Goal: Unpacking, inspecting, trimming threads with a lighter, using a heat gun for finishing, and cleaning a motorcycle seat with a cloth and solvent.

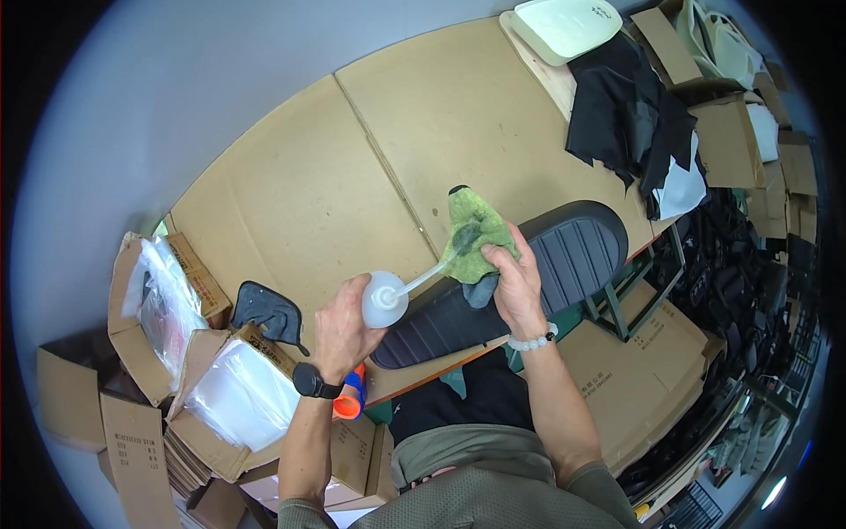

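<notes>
at the tabletop's near edge my left hand grips one white squeeze bottle, its long nozzle pointing right and away into one green cloth clutched in my right hand, above one black seat. open cartons of clear bags sit left. black leather scraps lie at the far right corner.

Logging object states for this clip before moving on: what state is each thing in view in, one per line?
Squeeze bottle: held in left hand, tilted, long spout touching the cloth.
Green cloth: bunched in right hand, dark stained patch showing.
Black seat: lying on the table, ribbed top up.
Cardboard-covered table: flat sheets laid over it.
Open cartons: flaps open, clear plastic bags inside.
Black leather pieces: piled loosely.
</notes>
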Motion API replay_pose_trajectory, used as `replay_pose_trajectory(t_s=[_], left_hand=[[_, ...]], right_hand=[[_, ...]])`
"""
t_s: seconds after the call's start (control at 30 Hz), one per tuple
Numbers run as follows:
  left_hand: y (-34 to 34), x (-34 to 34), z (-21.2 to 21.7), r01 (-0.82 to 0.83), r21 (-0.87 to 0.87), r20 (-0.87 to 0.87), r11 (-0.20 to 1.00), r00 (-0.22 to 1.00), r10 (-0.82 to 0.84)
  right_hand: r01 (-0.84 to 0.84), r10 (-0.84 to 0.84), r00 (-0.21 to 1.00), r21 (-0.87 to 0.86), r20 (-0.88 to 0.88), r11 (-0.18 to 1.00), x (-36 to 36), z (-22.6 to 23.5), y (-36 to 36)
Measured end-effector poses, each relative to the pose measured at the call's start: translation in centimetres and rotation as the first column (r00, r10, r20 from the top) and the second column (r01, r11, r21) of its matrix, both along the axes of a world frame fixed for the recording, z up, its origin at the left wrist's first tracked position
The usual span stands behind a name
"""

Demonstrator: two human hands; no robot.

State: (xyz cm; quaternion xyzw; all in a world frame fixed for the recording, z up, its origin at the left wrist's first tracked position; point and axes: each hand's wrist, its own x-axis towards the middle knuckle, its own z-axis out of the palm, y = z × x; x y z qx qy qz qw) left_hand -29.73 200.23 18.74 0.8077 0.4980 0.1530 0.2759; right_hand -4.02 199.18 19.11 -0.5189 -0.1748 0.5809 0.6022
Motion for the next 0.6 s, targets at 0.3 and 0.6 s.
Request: replay_pose_trajectory(t_s=[0.3, 0.6], left_hand=[[0.2, -0.3, -0.2, 0.013, 0.001, -0.011, 1.000, 1.000, -0.013], [0.5, -0.3, -0.9, -0.053, -0.147, -0.009, 0.988, 0.999, 0.052]], right_hand=[[-0.011, 0.011, 1.000, -0.018, 0.009, 1.000, -0.4, -0.1, 0.1], [-0.004, 0.004, 0.998, -0.012, -0.059, 1.000, -1.1, -0.4, 0.1]])
